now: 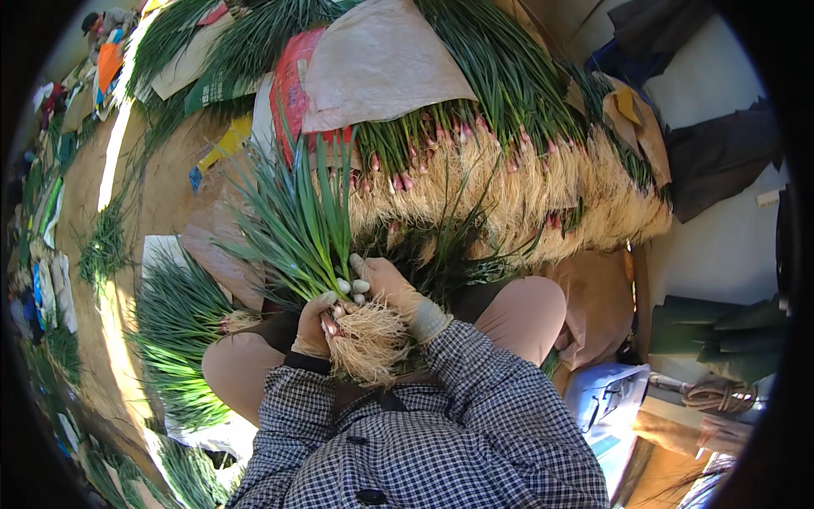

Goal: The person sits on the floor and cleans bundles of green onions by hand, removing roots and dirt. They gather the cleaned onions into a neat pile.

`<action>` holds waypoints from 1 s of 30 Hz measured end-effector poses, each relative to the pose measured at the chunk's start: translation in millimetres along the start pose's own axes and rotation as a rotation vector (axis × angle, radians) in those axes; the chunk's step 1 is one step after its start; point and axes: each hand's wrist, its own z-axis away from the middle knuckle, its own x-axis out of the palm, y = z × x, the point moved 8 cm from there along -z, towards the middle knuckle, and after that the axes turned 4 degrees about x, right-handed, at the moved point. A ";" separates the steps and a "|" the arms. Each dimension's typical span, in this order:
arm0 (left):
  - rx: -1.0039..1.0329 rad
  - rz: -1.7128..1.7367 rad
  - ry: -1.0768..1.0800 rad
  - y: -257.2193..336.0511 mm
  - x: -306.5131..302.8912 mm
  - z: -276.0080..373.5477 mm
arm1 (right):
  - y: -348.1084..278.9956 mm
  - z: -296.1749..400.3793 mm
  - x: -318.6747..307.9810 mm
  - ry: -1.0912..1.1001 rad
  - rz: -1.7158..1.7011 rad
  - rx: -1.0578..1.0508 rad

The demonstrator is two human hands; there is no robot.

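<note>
Both hands wear pale gloves with grey-white fingertips. My left hand (316, 324) is closed round the base of a bunch of green-leaved allium plants (311, 235), just above the pink-white bulbs. My right hand (389, 286) is at the same bunch from the other side, its fingers against the stems and bulbs; how firmly it grips is hidden. Pale stringy roots (369, 340) hang from the bunch towards my checked jacket, and the leaves point up and left. Beyond my hands lies a large stack of similar plants (509, 153), roots towards me, partly under a whitish woven sack (388, 63).
More bunches (184, 324) lie beside my left knee. Dark loose leaves (458, 254) lie between my knees and the stack. A translucent plastic box (601, 401) stands at the right, near coiled rope (718, 396). A person (105, 28) is far off at upper left.
</note>
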 end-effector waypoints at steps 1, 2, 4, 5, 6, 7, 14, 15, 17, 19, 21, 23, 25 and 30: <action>-0.021 -0.042 -0.077 0.5 -3.7 -1.5 | 2.6 -4.5 0.2 -0.024 0.055 -0.015; -0.042 -0.085 -0.153 3.4 -16.3 -3.5 | 5.5 -7.6 -0.1 -0.049 0.109 -0.030; -0.072 -0.065 -0.100 0.2 8.2 7.2 | -3.6 -0.2 4.3 -0.131 0.104 -0.118; -0.109 0.022 -0.098 -9.6 -0.6 -1.9 | -11.9 1.6 6.3 -0.143 0.052 -0.191; -0.118 -0.002 -0.110 -7.8 -0.2 -3.0 | -22.7 7.8 10.7 -0.155 -0.011 -0.267; -0.128 -0.027 -0.121 -7.4 1.2 -4.1 | -18.0 2.7 15.5 -0.299 -0.227 -0.104; -0.087 -0.001 -0.165 -3.8 10.3 -1.8 | -47.2 7.0 -9.0 0.126 0.512 -0.308; -0.083 0.050 -0.182 -2.5 24.2 2.0 | -57.2 14.4 -12.2 0.282 0.889 -0.394; -0.066 0.056 -0.275 -4.5 27.0 -3.0 | -53.2 14.0 -12.8 0.408 1.047 -0.495; -0.146 0.120 -0.259 -11.3 37.5 0.4 | -63.3 28.7 -17.7 0.615 1.163 -0.690; -0.172 -0.075 -0.224 -9.1 44.1 -4.3 | -63.8 15.6 -51.6 0.692 1.352 -0.283; -0.264 -0.108 -0.209 -13.2 38.0 -7.3 | -73.9 26.4 -95.8 0.852 1.284 -0.264; -0.294 -0.055 -0.203 -14.3 28.8 -3.9 | -56.3 22.7 -88.3 0.586 1.290 -0.289; -0.067 0.070 -0.225 -7.9 40.0 -24.4 | -52.4 26.4 -93.4 0.323 1.244 -0.060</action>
